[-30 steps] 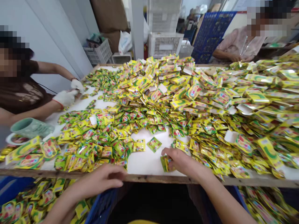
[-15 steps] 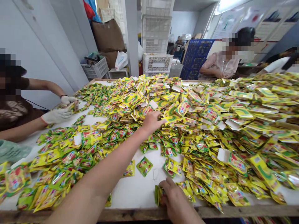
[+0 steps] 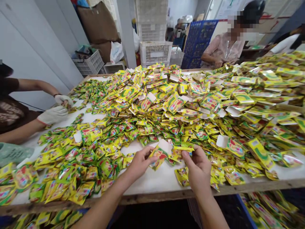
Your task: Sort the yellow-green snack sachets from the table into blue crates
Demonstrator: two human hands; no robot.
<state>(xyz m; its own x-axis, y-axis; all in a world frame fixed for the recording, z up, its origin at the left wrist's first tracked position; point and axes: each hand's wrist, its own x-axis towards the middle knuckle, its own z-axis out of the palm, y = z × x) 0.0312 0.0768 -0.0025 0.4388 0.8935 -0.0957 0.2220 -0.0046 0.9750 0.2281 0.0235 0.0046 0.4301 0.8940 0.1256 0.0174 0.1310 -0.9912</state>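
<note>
In the head view, my left hand [image 3: 140,163] pinches a small yellow-green carton [image 3: 157,159] with its white end flap standing open toward the right. Just beside it, my right hand [image 3: 199,168] grips yellow sachets [image 3: 179,152] between thumb and fingers, at the height of the carton's open end. How many sachets it holds I cannot tell. Beyond both hands lies a heap of flat yellow cartons [image 3: 152,103], with loose green and yellow sachets [image 3: 119,128] along its near side. More yellow sachets [image 3: 183,176] lie under my right hand.
At the left, a person's gloved hands [image 3: 53,115] work over the table [image 3: 152,181]. Another person [image 3: 222,47] sits across it. White crates [image 3: 156,51] and blue crates [image 3: 200,39] stand behind. Below the wooden front edge is a blue bin [image 3: 245,210] of cartons.
My left hand has come back from the heap with a carton. My right hand has risen from the table's front edge with sachets, and both hands now meet in the middle.
</note>
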